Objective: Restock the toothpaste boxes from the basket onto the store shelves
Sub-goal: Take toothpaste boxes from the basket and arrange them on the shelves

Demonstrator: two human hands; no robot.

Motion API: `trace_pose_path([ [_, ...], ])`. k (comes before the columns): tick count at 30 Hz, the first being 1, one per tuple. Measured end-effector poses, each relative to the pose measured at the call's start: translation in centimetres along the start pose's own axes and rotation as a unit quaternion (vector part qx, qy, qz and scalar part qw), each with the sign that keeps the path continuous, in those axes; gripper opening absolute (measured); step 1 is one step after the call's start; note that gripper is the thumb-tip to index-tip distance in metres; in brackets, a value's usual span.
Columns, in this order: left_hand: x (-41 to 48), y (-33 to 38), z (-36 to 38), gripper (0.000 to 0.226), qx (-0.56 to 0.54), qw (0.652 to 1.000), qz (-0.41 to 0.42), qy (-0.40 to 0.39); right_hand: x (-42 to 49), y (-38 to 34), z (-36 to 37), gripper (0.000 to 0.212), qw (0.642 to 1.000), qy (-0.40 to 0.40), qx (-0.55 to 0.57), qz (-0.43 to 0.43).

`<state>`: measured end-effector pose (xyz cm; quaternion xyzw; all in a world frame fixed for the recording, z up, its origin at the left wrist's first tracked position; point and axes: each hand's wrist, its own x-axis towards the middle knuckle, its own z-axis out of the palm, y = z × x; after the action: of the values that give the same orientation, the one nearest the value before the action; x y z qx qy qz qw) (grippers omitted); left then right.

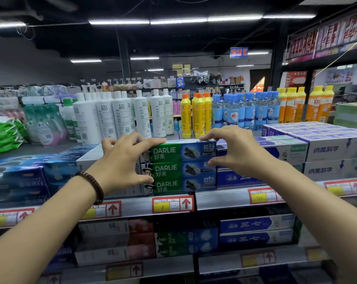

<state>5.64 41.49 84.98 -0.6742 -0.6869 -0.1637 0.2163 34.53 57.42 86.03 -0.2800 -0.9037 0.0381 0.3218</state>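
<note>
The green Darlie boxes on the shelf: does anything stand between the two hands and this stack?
Nothing visible does. The left hand grips the left end of the Darlie boxes, with its thumb low on the stack. The right hand grips the right end, reaching over the top box.

Bright ceiling tubes (177, 20), blurred fisheye edges

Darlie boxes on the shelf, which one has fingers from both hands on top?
The top Darlie box: only its upper edge lies under fingers of the left hand and the right hand.
</note>
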Motion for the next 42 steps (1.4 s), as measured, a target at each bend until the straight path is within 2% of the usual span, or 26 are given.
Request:
trace_pose_path([
  [8, -0.3, 0.4, 0.0, 0.104, 0.005, 1.0, -0.01, 0.005, -0.2, 0.1, -0.1, 0.069, 1.0, -0.006, -0.009, -0.01],
  [15, -0.6, 1.3, -0.1, 0.112, 0.014, 0.999, -0.031, 0.03, -0.6, 1.4, -1.2, 0.095, 0.998, -0.026, -0.059, -0.02],
  [22, 0.4, 5.1, 0.4, 0.106, 0.057, 0.996, -0.013, 0.072, -0.2, 5.7, -4.9, 0.106, 0.988, -0.103, -0.112, 0.004],
  [28, 2.5, 10.4, 1.1, 0.095, 0.082, 0.99, 0.054, 0.106, -1.0, 8.0, -6.4, 0.103, 0.983, -0.133, -0.126, 0.009],
  [33, 5.2, 14.1, 1.7, 0.093, 0.132, 0.981, 0.104, 0.099, -1.3, 9.2, -7.3, 0.105, 0.982, -0.135, -0.13, 0.021],
  [42, 6.4, 15.2, 3.3, 0.085, 0.147, 0.976, 0.124, 0.101, -1.4, 10.5, -7.2, 0.097, 0.979, -0.143, -0.141, 0.025],
])
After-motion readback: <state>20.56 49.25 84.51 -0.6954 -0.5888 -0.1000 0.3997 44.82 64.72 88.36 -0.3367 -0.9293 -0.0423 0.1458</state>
